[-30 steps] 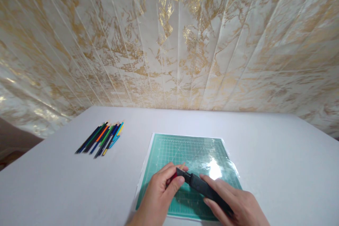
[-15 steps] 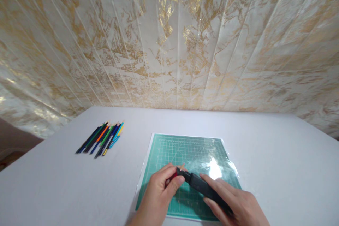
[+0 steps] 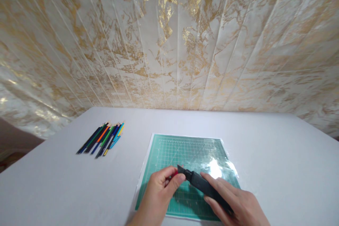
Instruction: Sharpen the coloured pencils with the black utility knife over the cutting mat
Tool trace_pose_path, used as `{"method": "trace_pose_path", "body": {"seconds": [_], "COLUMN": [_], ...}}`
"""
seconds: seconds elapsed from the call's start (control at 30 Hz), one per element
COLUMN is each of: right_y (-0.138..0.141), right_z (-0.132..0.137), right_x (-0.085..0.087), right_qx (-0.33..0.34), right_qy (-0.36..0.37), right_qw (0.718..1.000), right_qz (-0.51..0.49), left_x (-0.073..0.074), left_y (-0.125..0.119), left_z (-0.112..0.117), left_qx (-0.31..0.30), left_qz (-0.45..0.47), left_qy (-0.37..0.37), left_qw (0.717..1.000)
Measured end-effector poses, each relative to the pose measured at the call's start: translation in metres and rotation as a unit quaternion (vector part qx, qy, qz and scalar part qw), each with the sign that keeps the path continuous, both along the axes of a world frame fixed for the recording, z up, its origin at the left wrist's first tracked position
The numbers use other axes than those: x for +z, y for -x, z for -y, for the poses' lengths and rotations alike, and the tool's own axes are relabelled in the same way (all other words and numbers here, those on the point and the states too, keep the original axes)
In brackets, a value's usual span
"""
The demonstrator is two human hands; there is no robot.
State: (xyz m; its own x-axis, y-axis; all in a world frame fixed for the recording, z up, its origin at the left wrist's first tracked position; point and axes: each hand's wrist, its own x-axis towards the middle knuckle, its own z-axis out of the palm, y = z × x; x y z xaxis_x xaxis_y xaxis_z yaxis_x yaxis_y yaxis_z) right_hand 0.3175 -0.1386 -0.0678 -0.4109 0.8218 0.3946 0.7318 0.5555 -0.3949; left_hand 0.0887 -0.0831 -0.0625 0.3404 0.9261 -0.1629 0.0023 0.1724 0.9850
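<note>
My left hand [image 3: 161,190] pinches a red pencil [image 3: 175,173] between thumb and fingers; only a short red stretch of it shows, and its tip is mostly hidden behind the blade. In my right hand [image 3: 235,199] is a black utility knife [image 3: 202,184], its handle running under the fingers and its dark blade pointing up and left. The blade lies at the pencil's end, close to my left thumb. Both hands are above a green cutting mat [image 3: 169,150] with a white grid.
Several coloured pencils [image 3: 102,139] lie in a loose bundle on the white table [image 3: 278,155], left of the mat. Light glares on the mat's right half. Behind the table's far edge hangs a white and gold patterned curtain [image 3: 169,60].
The knife blade has shifted slightly and now covers the pale wooden tip that showed before. My left thumb has edged a little to the right. The loose pencils stay put.
</note>
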Motion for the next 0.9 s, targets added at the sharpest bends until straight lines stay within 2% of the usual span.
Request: {"method": "trace_pose_path", "body": {"seconds": [0.13,0.33,0.63,0.9], "right_y": [0.0,0.002,0.001,0.002], "right_z": [0.001,0.0,-0.001,-0.001], "right_x": [0.0,0.0,0.001,0.001], "right_qx": [-0.008,0.003,0.007,0.008], "right_qy": [-0.014,0.026,0.06,0.045], "right_qw": [1.0,1.0,0.998,0.998], "right_qz": [0.002,-0.008,-0.027,-0.033], "left_x": [0.006,0.007,0.008,0.013], "left_y": [-0.001,0.0,0.001,0.002], "left_z": [0.001,0.005,0.004,0.006], "left_qx": [0.009,-0.027,-0.042,-0.023], "left_qz": [-0.015,0.012,0.019,-0.028], "left_qy": [-0.003,0.062,0.048,0.035], "left_qw": [1.0,0.998,0.998,0.999]}}
